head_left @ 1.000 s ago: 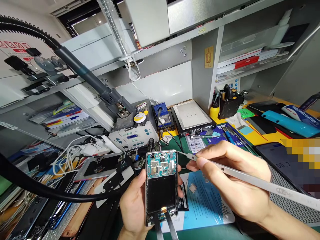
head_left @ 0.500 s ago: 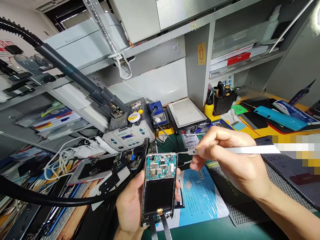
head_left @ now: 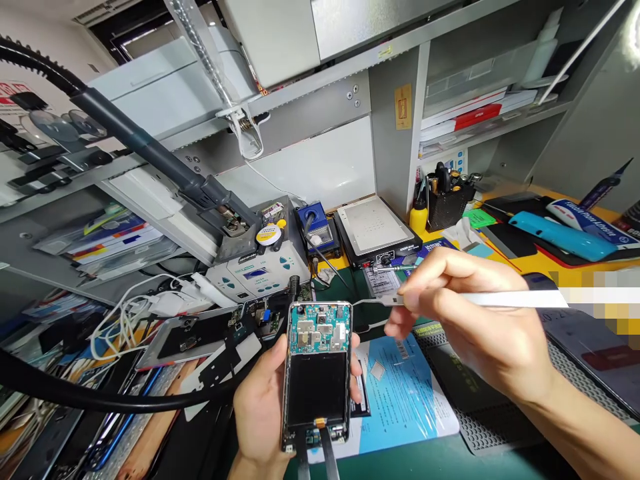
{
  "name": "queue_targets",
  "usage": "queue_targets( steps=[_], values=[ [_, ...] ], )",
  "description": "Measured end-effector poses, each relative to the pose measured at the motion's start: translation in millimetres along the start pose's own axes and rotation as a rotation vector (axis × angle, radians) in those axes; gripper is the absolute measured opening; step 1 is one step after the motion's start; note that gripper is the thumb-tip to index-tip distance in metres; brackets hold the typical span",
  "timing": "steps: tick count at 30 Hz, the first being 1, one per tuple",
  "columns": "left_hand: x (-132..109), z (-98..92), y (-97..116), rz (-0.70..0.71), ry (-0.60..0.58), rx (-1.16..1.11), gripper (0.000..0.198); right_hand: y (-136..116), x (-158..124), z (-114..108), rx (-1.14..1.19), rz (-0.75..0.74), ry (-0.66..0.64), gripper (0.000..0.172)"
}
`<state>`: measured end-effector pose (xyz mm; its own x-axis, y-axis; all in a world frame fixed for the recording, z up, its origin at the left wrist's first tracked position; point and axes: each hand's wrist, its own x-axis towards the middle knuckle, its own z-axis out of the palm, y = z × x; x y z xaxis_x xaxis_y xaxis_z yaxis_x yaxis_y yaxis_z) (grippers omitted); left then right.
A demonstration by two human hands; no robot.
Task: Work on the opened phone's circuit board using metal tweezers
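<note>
My left hand [head_left: 260, 400] is wrapped round a smartphone [head_left: 320, 387] with its back off, held upright with the top end away from me. A teal circuit board [head_left: 320, 328] fills its upper part; a black bay lies below. Two flat dark metal prongs, like tweezers [head_left: 329, 457], reach over its bottom end; what holds them is out of frame. Between thumb and fingers, my right hand [head_left: 470, 320] grips a long flat metal pry tool [head_left: 505, 299]. The tool's thin tip is at the phone's top right corner; whether it touches, I cannot tell.
A blue printed sheet [head_left: 400, 400] lies on the green mat beneath. A thick black hose [head_left: 150, 402] crosses the left side. Behind stand a hot-air station [head_left: 257, 270] and a flat grey-topped device [head_left: 373, 227]. A perforated metal pad [head_left: 493, 427] lies to the right.
My right hand and the pry tool have shifted slightly to the right. The phone has moved a little up and left in my left hand. Both grips are the same.
</note>
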<state>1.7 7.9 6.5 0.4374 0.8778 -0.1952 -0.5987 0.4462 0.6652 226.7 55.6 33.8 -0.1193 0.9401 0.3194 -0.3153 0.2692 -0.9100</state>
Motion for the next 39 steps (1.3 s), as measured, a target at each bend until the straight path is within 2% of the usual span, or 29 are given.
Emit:
queue_targets(
  steps=[6, 12, 18, 21, 25, 30, 39],
  values=[
    [-2, 4.8, 0, 0.038, 0.021, -0.038, 0.065, 1, -3, 7, -0.259, -0.081, -0.011, 0.014],
    [-4, 6.2, -2, 0.075, 0.086, 0.002, 0.061, 5, -7, 11, -0.357, -0.167, 0.023, 0.013],
    [-5, 4.6, -4, 0.1, 0.095, 0.001, 0.051, 6, -6, 12, -0.371, -0.17, 0.021, 0.015],
    [-4, 3.8, -5, 0.113, 0.066, 0.011, 0.051, 5, -3, 12, -0.323, -0.122, 0.019, 0.015],
    [-4, 4.5, -4, 0.085, 0.091, 0.034, 0.059, 5, 1, 10, -0.116, 0.032, -0.017, 0.017],
    [-5, 7.8, -3, 0.09, 0.094, 0.003, 0.055, 10, 2, 10, 0.094, 0.164, -0.023, 0.018],
    [-5, 9.7, -4, 0.077, 0.178, 0.019, 0.055, 5, 7, 10, 0.109, 0.239, -0.005, 0.014]
  ],
)
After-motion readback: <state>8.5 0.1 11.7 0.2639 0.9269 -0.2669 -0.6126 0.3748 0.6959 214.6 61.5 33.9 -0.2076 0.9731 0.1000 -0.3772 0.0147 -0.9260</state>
